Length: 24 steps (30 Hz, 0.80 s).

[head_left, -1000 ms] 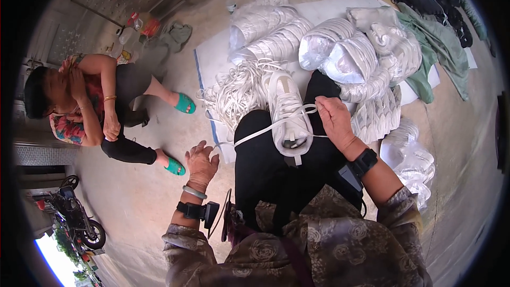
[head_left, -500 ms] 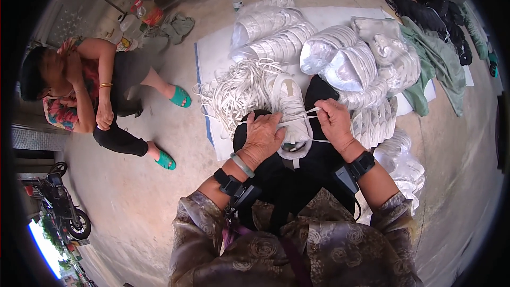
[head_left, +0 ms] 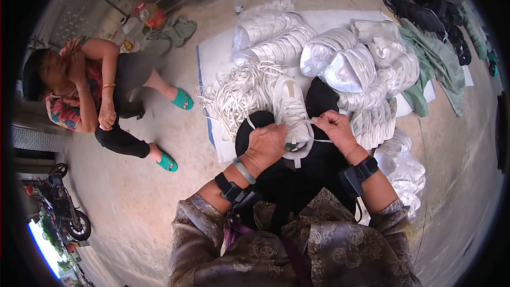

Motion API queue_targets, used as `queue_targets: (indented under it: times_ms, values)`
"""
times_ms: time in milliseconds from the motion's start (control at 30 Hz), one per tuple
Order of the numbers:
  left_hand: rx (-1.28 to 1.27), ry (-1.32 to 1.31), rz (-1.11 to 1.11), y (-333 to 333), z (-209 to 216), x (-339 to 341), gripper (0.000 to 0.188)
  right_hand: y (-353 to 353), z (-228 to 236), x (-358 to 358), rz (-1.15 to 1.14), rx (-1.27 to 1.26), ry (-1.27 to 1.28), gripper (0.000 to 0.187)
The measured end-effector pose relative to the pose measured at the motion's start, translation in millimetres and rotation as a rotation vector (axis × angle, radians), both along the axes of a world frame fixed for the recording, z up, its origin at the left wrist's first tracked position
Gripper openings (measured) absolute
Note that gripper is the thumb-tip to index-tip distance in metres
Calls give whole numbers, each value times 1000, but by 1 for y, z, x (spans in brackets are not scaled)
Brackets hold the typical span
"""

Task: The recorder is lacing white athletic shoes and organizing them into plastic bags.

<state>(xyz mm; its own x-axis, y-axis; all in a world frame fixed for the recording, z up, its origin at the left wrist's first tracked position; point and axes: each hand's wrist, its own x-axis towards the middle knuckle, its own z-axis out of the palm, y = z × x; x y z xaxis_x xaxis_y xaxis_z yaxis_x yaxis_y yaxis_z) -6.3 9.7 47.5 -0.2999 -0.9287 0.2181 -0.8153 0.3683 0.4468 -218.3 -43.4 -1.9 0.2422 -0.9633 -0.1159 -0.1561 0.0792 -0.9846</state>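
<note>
A white sneaker (head_left: 289, 103) lies across my lap between my knees, toe pointing away from me and its opening toward me. White laces are threaded up its front. My left hand (head_left: 267, 141) is closed at the left side of the shoe's opening, its fingertips partly hidden, with lace running from it. My right hand (head_left: 337, 129) pinches a white shoelace (head_left: 305, 121) at the right of the shoe, and the lace stretches back to the eyelets. Another strand of lace hangs below my right hand near the shoe's collar.
A heap of loose white laces (head_left: 239, 93) lies beyond my left knee on a white sheet (head_left: 215, 137). Plastic-wrapped bundles of white shoe parts (head_left: 340, 58) stand ahead and right, beside green cloth (head_left: 438, 64). A seated person (head_left: 90, 85) is at the left.
My left hand has turned and moved slightly toward the shoe's opening, its fingers now closed inward. My right hand has shifted slightly nearer me, still pinching lace.
</note>
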Motion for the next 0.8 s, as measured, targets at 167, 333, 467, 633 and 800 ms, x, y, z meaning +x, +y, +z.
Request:
queue_targets:
  times_ms: [167, 333, 467, 633, 800]
  values:
    - [-100, -134, -114, 7, 5, 4, 5, -5, -5, 12, -101, -99, 247, 34]
    - [-213, -229, -185, 9, 10, 20, 8, -4, -3, 24, -129, -143, 480, 38]
    - [-221, -267, -194, 24, 14, 42, 10, -1, -6, 27, -103, -238, 371, 25]
    - [-172, -328, -233, 52, 20, 73, 12, -4, -13, 25, -54, -242, 221, 16]
    - [-133, -307, -213, 64, 19, 85, 13, -5, -20, 20, -24, -190, 93, 12]
